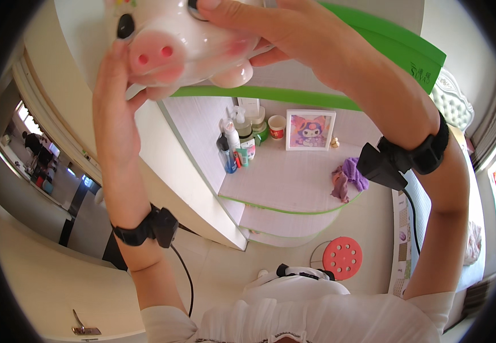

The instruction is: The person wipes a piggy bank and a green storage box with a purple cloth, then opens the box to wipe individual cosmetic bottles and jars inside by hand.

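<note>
Between my raised hands is a glossy white ceramic-looking pig figure point(207, 51) with a pink snout and black eyes, partly cut off by the top of the view. My left hand point(113, 85) supports it beside the snout, with the thumb below one eye. Across the other side of its head lies my right hand point(282, 25), its thumb near the other eye and its fingers by the pink cheek. Both wrists wear black straps with small cabled devices. A green shelf edge point(269, 95) runs just below the pig.
Lower down, a curved shelf point(269, 180) holds several bottles point(230, 141), a red cup point(277, 127), a framed cartoon picture point(310, 130) and a purple cloth point(354, 173). A red stool point(342, 258) stands on the floor. To the right is a bed point(472, 266); a door point(68, 296) is at left.
</note>
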`<state>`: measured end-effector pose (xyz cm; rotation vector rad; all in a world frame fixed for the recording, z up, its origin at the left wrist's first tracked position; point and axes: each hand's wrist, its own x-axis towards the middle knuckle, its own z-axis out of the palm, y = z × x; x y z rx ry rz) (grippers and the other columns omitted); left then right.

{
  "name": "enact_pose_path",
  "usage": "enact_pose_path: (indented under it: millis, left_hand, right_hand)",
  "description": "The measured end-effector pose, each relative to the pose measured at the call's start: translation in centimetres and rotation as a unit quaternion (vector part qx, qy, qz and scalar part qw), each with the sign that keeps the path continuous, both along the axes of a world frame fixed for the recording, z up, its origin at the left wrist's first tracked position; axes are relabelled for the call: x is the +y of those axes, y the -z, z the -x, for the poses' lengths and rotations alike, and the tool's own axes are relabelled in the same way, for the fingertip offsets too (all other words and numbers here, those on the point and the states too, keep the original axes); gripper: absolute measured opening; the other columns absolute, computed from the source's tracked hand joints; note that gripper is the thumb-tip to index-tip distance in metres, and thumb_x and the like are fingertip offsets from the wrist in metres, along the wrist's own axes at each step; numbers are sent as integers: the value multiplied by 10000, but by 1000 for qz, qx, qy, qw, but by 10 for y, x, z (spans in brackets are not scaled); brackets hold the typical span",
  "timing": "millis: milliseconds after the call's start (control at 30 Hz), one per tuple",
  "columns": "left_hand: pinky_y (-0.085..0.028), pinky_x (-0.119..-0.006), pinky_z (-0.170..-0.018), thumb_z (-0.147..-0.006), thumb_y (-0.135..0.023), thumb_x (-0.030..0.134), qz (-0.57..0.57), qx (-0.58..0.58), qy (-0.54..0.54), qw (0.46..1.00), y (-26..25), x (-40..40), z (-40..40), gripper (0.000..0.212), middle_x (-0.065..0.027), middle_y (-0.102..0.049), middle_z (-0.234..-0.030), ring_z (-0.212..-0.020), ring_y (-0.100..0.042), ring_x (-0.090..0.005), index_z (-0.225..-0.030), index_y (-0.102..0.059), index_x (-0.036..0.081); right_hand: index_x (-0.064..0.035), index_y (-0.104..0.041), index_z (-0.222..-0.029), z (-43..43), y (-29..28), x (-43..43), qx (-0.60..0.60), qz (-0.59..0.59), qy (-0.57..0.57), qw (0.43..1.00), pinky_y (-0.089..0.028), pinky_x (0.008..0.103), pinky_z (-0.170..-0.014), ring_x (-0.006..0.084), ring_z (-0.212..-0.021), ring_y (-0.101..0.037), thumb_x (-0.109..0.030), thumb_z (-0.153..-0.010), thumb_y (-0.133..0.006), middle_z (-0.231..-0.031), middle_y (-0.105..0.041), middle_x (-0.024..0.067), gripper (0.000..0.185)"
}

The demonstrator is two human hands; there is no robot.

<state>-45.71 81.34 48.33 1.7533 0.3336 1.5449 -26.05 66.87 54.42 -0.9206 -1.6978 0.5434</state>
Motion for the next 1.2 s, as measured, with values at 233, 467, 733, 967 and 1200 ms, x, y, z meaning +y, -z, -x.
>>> enact_pose_path:
  millis: [233, 467, 733, 967, 1200]
  left_hand:
    - [-480, -360, -966, -1039, -461, 404, -9, -32, -79, 996, 17, -63, 58, 470, -94, -569, -1250, -1130, -580, -172, -1283, -511, 6]
    - [-426, -402, -1058, -1040, -389, 414, -2, -16, -257, 966, 65, -140, 96, 648, -171, -402, -1473, -1333, -464, -296, -1514, -286, -16]
    - [-314, -379, -1122, -897, -634, 569, 62, 44, -212, 974, 168, -208, 70, 970, -132, -310, -1520, -1397, -334, -228, -1521, -166, -9]
    - [-386, -398, -1097, -872, -752, 251, 198, 12, 16, 980, 239, -178, 17, 884, -109, -379, -1425, -1337, -410, -233, -1510, -178, 39]
    - [-454, -449, -1045, -861, -755, 148, 242, 110, 133, 955, 309, -101, -61, 854, -111, -374, -1448, -1336, -434, -274, -1513, -206, 101]
  right_hand:
    - [80, -315, -1406, -6, 14, -11, -47, -42, -139, 988, -468, 366, -993, 309, -1171, -577, -463, -858, -731, -1267, -571, 226, 877]
    - [112, -214, -1424, 30, 58, -44, 25, -21, -121, 992, -510, 390, -925, 351, -1124, -611, -363, -838, -755, -1251, -558, 285, 928]
    - [-8, -45, -1540, 16, 161, -90, 41, 120, -65, 990, -512, 442, -960, 328, -1220, -563, -291, -824, -807, -1417, -448, 224, 1083]
    - [-82, -6, -1573, -25, 247, -87, 81, 182, 7, 980, -495, 441, -1004, 278, -1269, -534, -174, -824, -812, -1476, -419, 161, 1104]
    - [-137, -30, -1575, -89, 328, -62, 125, 206, 109, 964, -505, 438, -996, 295, -1292, -513, -170, -815, -819, -1493, -395, 150, 1096]
